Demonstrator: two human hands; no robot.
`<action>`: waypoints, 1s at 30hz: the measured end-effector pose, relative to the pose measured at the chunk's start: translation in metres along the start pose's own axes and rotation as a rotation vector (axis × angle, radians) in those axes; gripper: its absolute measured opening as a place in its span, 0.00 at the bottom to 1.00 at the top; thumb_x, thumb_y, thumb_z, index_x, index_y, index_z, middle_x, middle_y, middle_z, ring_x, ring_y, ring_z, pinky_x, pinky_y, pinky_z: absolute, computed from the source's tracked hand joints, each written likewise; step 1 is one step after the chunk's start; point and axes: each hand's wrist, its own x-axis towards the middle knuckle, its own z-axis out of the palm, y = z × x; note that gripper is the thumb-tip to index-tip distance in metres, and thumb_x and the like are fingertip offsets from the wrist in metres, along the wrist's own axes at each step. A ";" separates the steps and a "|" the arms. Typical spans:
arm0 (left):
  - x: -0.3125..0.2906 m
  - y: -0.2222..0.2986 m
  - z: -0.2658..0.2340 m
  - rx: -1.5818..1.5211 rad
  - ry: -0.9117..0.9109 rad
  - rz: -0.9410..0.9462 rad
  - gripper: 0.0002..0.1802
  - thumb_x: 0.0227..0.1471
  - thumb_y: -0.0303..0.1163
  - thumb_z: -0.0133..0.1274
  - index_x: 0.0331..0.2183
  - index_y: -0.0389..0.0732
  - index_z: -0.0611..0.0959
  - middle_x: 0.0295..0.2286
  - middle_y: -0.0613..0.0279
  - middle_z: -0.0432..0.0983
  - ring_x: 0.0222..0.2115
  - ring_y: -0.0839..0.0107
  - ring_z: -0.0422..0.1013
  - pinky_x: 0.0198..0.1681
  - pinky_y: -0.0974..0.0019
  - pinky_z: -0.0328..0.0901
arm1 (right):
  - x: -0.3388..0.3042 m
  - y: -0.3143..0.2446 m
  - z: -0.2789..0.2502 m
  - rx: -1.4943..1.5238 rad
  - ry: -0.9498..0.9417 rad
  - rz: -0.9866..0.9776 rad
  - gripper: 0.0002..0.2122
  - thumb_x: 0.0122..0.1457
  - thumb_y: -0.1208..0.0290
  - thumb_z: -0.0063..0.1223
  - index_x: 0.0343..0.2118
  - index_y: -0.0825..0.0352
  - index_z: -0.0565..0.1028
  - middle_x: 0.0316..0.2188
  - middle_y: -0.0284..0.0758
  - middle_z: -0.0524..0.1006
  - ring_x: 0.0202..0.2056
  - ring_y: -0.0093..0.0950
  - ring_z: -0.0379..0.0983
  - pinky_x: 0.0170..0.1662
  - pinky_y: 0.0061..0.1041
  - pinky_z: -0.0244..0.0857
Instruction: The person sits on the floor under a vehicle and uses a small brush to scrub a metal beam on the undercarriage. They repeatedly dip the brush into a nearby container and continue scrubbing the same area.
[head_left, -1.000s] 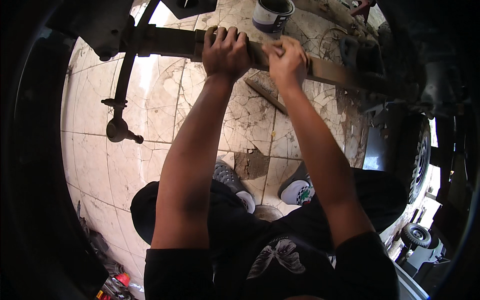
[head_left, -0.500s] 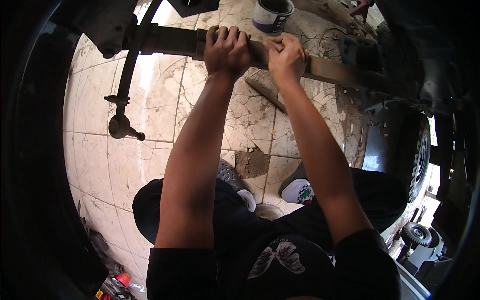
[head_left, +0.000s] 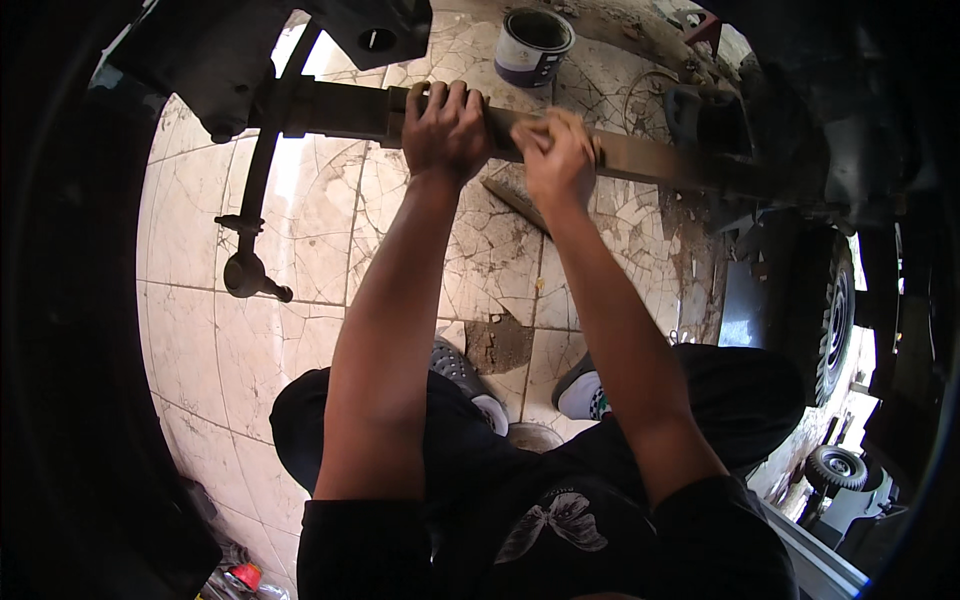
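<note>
A long brown metal beam (head_left: 640,158) crosses the upper part of the view, and both my hands are at it. My left hand (head_left: 445,135) is wrapped over the beam beside a wider dark sleeve-like section (head_left: 345,108). Just right of it, my right hand (head_left: 557,165) is closed against the beam, its fingers curled and slightly blurred. Whatever those fingers hold, if anything, is hidden. Left of my hands, a dark rod (head_left: 258,165) with a ball-jointed end (head_left: 243,275) hangs past the beam.
A paint can (head_left: 535,48) stands beyond the beam on cracked floor tiles (head_left: 290,370). A flat strip (head_left: 515,205) lies on the floor below my hands. Dark vehicle parts surround the view, with a tyre (head_left: 838,320) at right. Red debris (head_left: 245,575) lies lower left.
My right hand has shifted slightly left along the beam, closer to my left hand. The left hand keeps its place on the beam. The upper scene sits lower in view.
</note>
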 end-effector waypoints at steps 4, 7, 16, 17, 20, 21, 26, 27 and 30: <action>0.000 0.003 0.000 -0.019 -0.015 -0.005 0.09 0.57 0.36 0.52 0.32 0.46 0.85 0.34 0.65 0.81 0.41 0.64 0.77 0.56 0.54 0.63 | -0.007 0.003 -0.005 -0.006 0.029 -0.046 0.09 0.54 0.60 0.73 0.34 0.58 0.86 0.56 0.35 0.79 0.62 0.40 0.70 0.71 0.49 0.50; 0.002 0.005 0.000 -0.056 -0.032 -0.020 0.09 0.54 0.36 0.51 0.30 0.45 0.84 0.34 0.62 0.80 0.43 0.61 0.76 0.61 0.48 0.60 | 0.033 -0.004 0.010 -0.014 0.022 -0.031 0.09 0.55 0.60 0.72 0.34 0.57 0.86 0.55 0.34 0.79 0.61 0.41 0.71 0.72 0.50 0.48; 0.001 0.003 0.000 -0.062 -0.039 -0.019 0.09 0.54 0.36 0.51 0.30 0.45 0.84 0.35 0.62 0.80 0.43 0.61 0.76 0.62 0.48 0.60 | 0.015 -0.003 0.002 -0.051 0.037 -0.041 0.10 0.55 0.59 0.72 0.36 0.57 0.86 0.52 0.33 0.79 0.59 0.39 0.73 0.72 0.44 0.50; 0.001 0.006 -0.001 -0.066 -0.048 -0.013 0.09 0.54 0.35 0.51 0.31 0.45 0.84 0.35 0.62 0.80 0.43 0.61 0.76 0.62 0.48 0.60 | 0.022 -0.001 0.003 -0.050 0.040 -0.041 0.10 0.55 0.59 0.72 0.36 0.57 0.86 0.53 0.33 0.79 0.59 0.39 0.73 0.72 0.44 0.51; 0.000 0.007 0.004 -0.076 -0.050 -0.021 0.09 0.54 0.34 0.50 0.31 0.45 0.85 0.35 0.62 0.80 0.43 0.61 0.76 0.62 0.48 0.60 | 0.018 0.003 0.005 -0.052 0.053 -0.029 0.10 0.55 0.59 0.72 0.35 0.57 0.86 0.53 0.35 0.79 0.60 0.40 0.72 0.71 0.44 0.51; -0.002 0.003 0.004 -0.066 -0.036 -0.021 0.09 0.53 0.34 0.50 0.31 0.45 0.85 0.34 0.62 0.80 0.43 0.61 0.76 0.62 0.48 0.60 | 0.006 0.002 0.002 -0.044 0.020 -0.019 0.11 0.55 0.59 0.72 0.36 0.59 0.86 0.53 0.36 0.79 0.60 0.40 0.72 0.71 0.45 0.51; -0.001 0.001 0.001 -0.020 -0.002 -0.001 0.07 0.52 0.34 0.53 0.32 0.46 0.85 0.34 0.65 0.80 0.41 0.62 0.77 0.57 0.53 0.64 | -0.016 0.006 -0.011 -0.054 0.027 -0.081 0.11 0.56 0.58 0.72 0.34 0.60 0.86 0.52 0.37 0.79 0.59 0.40 0.73 0.72 0.48 0.51; 0.000 0.002 0.000 -0.025 -0.014 -0.003 0.07 0.52 0.34 0.53 0.31 0.46 0.85 0.34 0.65 0.80 0.41 0.62 0.77 0.56 0.53 0.64 | -0.003 0.004 -0.005 -0.056 0.032 -0.063 0.11 0.55 0.59 0.72 0.34 0.60 0.86 0.52 0.37 0.80 0.58 0.40 0.73 0.72 0.49 0.50; 0.001 0.004 0.000 -0.038 -0.058 -0.009 0.07 0.52 0.35 0.53 0.31 0.46 0.85 0.34 0.65 0.80 0.41 0.62 0.77 0.54 0.54 0.66 | 0.023 -0.002 0.004 -0.045 0.048 -0.053 0.11 0.55 0.59 0.72 0.33 0.59 0.86 0.51 0.36 0.80 0.56 0.38 0.74 0.71 0.49 0.51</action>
